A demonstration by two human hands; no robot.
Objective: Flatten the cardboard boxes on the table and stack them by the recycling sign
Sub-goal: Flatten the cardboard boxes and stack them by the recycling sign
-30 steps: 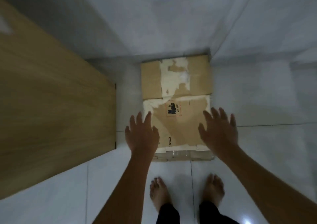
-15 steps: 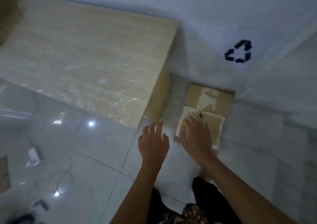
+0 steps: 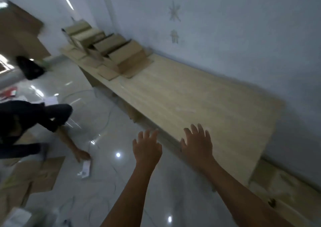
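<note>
Cardboard boxes [image 3: 111, 53] sit piled at the far end of the long wooden table [image 3: 199, 101], by the wall. Left hand [image 3: 146, 148] and right hand [image 3: 197, 145] hover empty, fingers spread, near its closer edge.

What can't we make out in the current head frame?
- Cardboard boxes at the table's far end: motion blur, count and printing unreadable.
- Recycling sign: outside the frame.
- Flattened cardboard past the table's near end: smeared, partly cut off.
- Second person: cut by the left edge; the white item at their hand is too blurred to identify.
- Left hand, right hand: open, empty; contact with the table unclear.
</note>
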